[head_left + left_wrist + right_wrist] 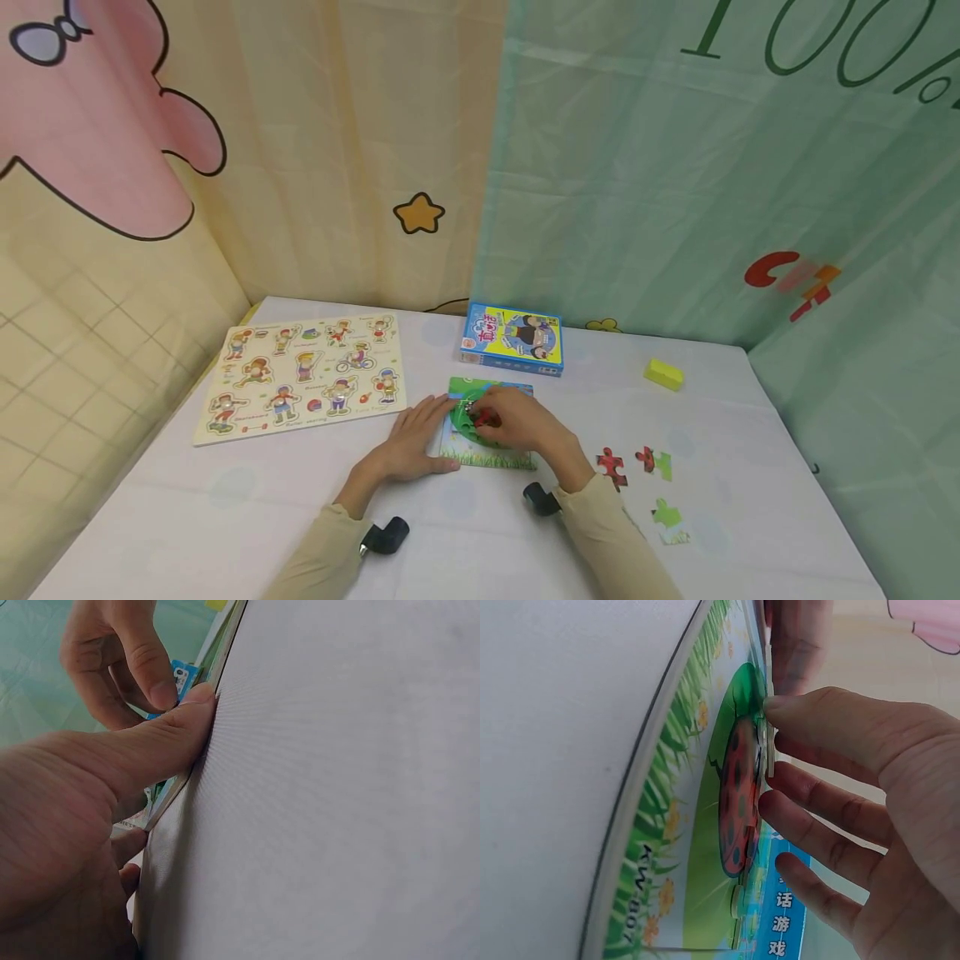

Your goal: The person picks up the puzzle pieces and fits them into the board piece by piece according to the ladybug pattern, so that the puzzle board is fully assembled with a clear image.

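While the ladybird puzzle board (487, 459) lies on the white surface (457, 554), the right hand (521, 419) pinches a thin piece (771, 740) just over it. The left hand (411, 442), fingers extended, touches the board's left edge. Loose pieces (611, 463) lie to the right, a blue box (517, 337) behind, a yellow block (663, 374) farther right, a sports-figure board (306, 404) left.

Behind the tray (487, 458) stands a box (512, 337); the left hand (410, 443) bars its left, the right hand (527, 422) its top, leaving open cloth (600, 392) beyond its far-right corner.
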Tool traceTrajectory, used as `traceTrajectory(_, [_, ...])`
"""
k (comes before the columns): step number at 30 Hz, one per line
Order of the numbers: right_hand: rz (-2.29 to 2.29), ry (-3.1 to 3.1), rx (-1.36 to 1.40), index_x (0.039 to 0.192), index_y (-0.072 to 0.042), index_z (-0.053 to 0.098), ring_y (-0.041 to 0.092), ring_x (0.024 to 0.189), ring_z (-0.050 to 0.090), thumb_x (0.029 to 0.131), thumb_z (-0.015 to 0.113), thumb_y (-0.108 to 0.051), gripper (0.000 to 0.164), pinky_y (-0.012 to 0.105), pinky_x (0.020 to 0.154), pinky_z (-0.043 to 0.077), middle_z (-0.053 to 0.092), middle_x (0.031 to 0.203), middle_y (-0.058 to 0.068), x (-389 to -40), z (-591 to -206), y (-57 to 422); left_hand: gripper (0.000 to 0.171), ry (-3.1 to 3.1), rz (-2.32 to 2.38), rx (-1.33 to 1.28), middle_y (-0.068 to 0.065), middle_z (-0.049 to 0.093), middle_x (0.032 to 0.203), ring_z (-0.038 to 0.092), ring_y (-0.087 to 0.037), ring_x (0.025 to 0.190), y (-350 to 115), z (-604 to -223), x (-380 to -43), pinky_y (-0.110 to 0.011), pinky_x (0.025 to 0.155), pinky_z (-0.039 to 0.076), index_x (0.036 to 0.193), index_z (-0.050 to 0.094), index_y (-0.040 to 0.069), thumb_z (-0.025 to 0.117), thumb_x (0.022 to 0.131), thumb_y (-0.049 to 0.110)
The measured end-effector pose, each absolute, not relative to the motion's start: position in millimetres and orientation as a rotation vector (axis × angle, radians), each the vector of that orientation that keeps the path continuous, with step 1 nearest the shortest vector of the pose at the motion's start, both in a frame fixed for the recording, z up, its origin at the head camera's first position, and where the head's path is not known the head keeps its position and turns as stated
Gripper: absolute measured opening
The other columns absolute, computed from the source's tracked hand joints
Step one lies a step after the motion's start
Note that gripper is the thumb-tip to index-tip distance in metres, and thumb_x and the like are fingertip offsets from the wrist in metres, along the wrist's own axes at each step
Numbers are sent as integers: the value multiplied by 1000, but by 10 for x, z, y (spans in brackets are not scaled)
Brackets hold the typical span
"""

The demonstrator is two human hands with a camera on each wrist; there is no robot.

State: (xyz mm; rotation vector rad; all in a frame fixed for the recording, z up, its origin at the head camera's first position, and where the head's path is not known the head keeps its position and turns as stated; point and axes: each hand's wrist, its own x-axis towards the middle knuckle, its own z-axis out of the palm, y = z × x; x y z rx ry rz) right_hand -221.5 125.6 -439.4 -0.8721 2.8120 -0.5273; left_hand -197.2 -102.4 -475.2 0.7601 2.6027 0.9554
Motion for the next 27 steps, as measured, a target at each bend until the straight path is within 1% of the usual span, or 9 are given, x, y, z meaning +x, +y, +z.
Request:
traceTrajectory(6, [-502,2830,-822,119,-13,74,12,93,59,91,74,-24,30,31,87,56,69,108,-1,-2230,-4420,1236,86,2606,953,764,-15,19,167,9,-39,155,-1017,-4766,-1978,-62,123,7,155,32,10,76,88,38])
traceTrajectory(13, [-483,2846,-822,119,-13,74,14,97,62,91,75,-24,31,34,91,56,69,112,1,-2229,-4412,1201,85,2604,963,752,-14,19,167,9,-39,155,-1017,-4767,-1973,-61,123,7,155,33,7,76,88,38])
traceTrajectory(21, [-432,2856,-839,120,-12,74,11,91,59,91,75,-23,31,29,84,55,69,108,1,-2230,-4415,1174,83,2601,954,752,-15,17,167,8,-39,155,-1017,-4768,-1967,-61,123,6,153,34,5,74,89,38])
traceTrajectory(27, [-391,2882,-886,118,-12,75,9,81,55,91,75,-21,29,25,76,51,69,100,-1,-2234,-4418,1157,82,2608,916,765,-15,16,168,7,-38,155,-1026,-4760,-1980,-60,124,6,154,33,5,73,90,39])
